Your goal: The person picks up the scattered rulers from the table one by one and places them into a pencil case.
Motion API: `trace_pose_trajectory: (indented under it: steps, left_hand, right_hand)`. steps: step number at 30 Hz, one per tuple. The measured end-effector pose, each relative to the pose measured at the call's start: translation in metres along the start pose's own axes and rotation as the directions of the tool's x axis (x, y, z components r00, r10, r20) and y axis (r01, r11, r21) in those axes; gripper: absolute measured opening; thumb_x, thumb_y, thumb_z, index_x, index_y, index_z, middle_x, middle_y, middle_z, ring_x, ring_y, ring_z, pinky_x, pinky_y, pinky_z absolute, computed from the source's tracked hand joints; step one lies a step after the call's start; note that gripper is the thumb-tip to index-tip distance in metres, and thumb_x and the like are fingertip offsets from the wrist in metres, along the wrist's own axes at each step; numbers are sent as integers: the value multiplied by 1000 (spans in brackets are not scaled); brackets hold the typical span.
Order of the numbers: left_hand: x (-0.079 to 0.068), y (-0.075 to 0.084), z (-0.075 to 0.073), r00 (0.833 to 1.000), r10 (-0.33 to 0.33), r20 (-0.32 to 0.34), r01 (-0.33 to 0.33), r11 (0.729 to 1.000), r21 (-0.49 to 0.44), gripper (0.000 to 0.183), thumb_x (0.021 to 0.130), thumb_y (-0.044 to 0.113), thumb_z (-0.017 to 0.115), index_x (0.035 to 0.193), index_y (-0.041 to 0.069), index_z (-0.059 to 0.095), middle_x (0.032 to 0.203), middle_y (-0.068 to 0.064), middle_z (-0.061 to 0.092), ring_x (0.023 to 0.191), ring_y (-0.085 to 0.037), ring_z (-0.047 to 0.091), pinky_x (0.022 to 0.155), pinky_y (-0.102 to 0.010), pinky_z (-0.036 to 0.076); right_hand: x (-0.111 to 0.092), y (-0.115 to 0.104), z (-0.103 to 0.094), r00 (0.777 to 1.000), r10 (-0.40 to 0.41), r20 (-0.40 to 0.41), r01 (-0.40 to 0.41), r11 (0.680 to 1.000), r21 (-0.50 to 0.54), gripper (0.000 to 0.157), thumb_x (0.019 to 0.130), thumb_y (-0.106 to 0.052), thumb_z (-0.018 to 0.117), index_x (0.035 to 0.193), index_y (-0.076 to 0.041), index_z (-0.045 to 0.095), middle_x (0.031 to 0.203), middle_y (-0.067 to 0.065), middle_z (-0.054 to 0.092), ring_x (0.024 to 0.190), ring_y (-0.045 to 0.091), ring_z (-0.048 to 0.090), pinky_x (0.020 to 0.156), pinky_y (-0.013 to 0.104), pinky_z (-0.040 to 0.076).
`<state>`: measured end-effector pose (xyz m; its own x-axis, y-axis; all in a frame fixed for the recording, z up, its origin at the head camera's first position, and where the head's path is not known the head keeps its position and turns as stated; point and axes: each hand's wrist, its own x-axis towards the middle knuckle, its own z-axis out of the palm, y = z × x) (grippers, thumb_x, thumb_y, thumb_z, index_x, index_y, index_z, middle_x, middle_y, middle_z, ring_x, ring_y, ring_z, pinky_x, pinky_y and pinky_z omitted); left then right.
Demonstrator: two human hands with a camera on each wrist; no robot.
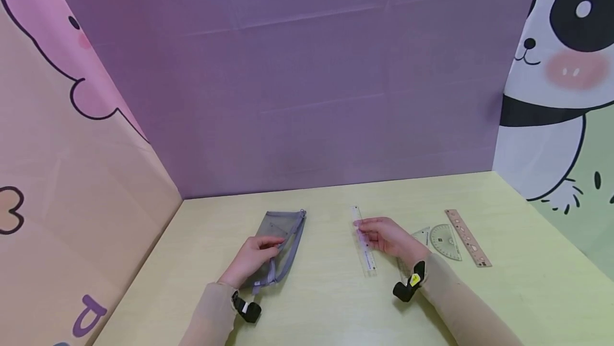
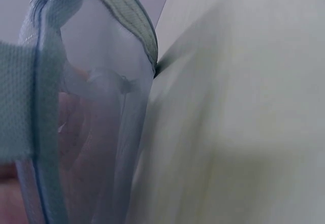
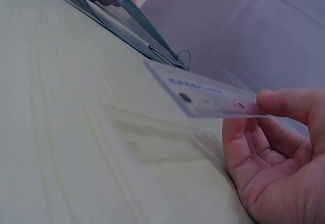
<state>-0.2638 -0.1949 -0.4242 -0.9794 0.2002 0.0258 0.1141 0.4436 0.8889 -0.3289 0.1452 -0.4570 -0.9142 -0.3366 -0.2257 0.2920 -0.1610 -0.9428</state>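
Note:
My left hand (image 1: 253,259) pinches the open edge of a grey-blue see-through zipper pouch (image 1: 282,221) on the left of the table. Close up in the left wrist view, the pouch's clear side (image 2: 104,142) and fabric trim stand off the table, its mouth partly spread. A clear plastic ruler (image 1: 368,258) is held between the thumb and fingers of my right hand (image 1: 389,236). The right wrist view shows that ruler (image 3: 203,94) tilted above the tabletop, casting a shadow, with its far end pointing toward the pouch.
Right of my right hand lie a clear protractor (image 1: 445,241), a clear set square (image 1: 422,235) partly hidden by the wrist, and a pink patterned ruler (image 1: 467,236). A purple cloth wall (image 1: 307,95) stands behind the pale wooden table (image 1: 326,308), with printed panels at both sides.

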Motion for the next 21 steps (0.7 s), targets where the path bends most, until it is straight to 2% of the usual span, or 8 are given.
trace_pose_trajectory:
  steps: [5, 10, 16, 21]
  left_hand:
    - [11, -20, 1, 1000, -1, -20, 1, 1000, -3, 30, 92, 8, 61, 120, -1, 67, 115, -12, 66, 83, -15, 54, 68, -28, 45]
    - [10, -27, 1, 1000, 2, -11, -2, 1000, -25, 31, 91, 9, 62, 121, 0, 67, 113, -11, 67, 83, -15, 55, 67, -27, 46]
    - [10, -24, -1, 1000, 2, -21, -2, 999, -39, 31, 91, 8, 62, 121, 0, 67, 110, -12, 68, 81, -15, 54, 67, -27, 45]
    - [-1, 2, -3, 1000, -6, 0, 6, 1000, -19, 32, 92, 4, 58, 121, -5, 65, 112, -17, 66, 80, -15, 52, 68, -30, 45]
  right_hand:
    - [-1, -2, -1, 1000, -8, 17, 7, 1000, 16, 18, 95, -5, 57, 106, 3, 69, 80, 0, 67, 67, 9, 59, 60, 22, 49]
    - [-4, 0, 1, 999, -6, 35, 6, 1000, -4, 23, 95, -4, 54, 111, 6, 67, 80, 0, 66, 68, 9, 58, 61, 22, 48]
    - [-1, 1, -1, 1000, 0, 14, 1, 1000, -4, 26, 95, -4, 54, 115, 7, 66, 80, 1, 66, 67, 10, 58, 61, 23, 49]
    - [0, 2, -2, 1000, 6, 22, -6, 1000, 8, 25, 96, -3, 54, 116, 7, 66, 79, 2, 66, 66, 10, 59, 61, 24, 50]
